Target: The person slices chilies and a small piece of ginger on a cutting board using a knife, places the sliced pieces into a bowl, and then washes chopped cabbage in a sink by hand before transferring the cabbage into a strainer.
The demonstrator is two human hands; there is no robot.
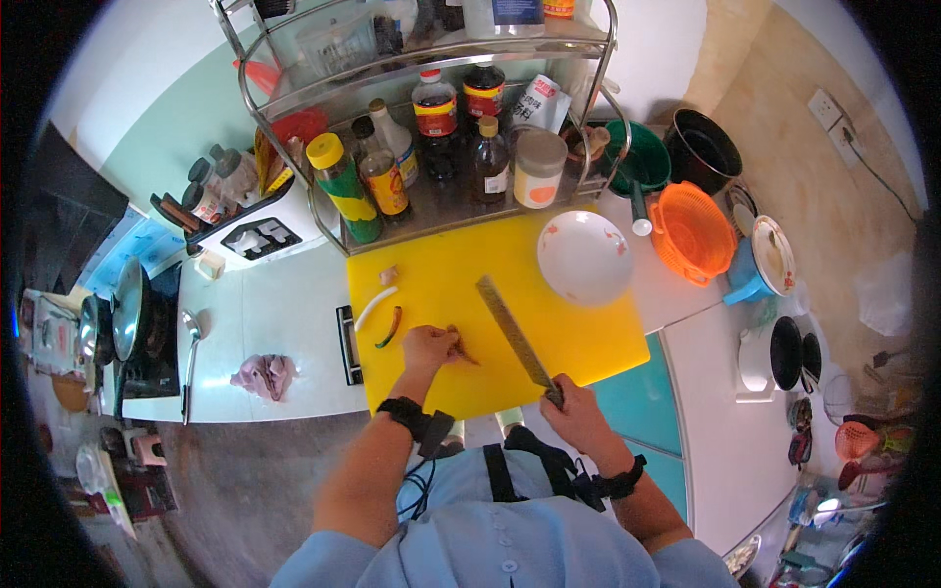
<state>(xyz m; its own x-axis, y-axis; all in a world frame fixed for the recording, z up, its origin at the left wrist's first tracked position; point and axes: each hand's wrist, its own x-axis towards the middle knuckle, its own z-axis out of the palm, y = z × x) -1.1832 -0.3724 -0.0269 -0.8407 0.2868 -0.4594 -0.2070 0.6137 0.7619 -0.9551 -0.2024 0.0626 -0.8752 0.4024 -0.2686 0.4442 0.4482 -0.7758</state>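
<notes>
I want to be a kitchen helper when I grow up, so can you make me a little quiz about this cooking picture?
1. True or false: the right hand holds the knife.

2. Which of these is nearest the left hand?
A. metal spoon
B. curved chili-like piece
C. black pot

3. What colour is the basket just right of the white bowl?

Key:
1. True.
2. B.
3. Orange.
</notes>
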